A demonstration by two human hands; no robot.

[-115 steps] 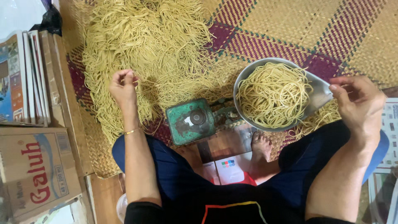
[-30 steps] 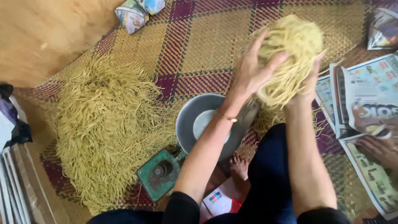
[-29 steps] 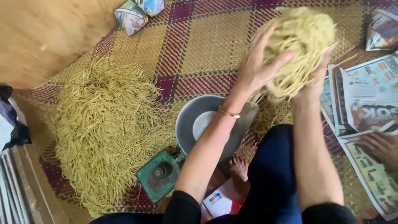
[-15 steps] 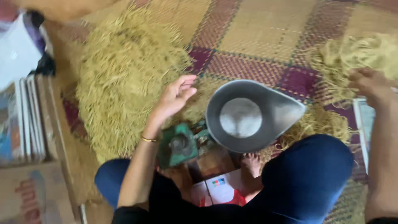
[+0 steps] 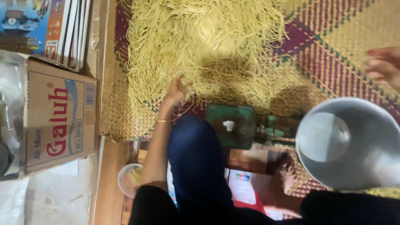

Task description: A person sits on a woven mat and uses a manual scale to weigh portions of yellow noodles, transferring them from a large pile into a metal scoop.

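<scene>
1. Nearest, a green scale (image 5: 231,125) sat by the person's knee.
2. Beside it, the left hand (image 5: 175,92) pinched noodle strands.
3. Beyond it, the noodle pile (image 5: 208,46) looked light, brittle; gather loosely underneath.
4. Right hand (image 5: 385,66) blurred; grip unclear.

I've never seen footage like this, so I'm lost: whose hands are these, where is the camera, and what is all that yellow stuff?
The camera sits on a person's head and looks down at their lap and hands. The left hand reaches into a big pile of yellow noodles spread on a woven mat. The right hand hovers blurred at the edge, holding nothing visible. In front of the knees stands a green scale beside an empty metal pan. A cardboard box sits on the left.
</scene>
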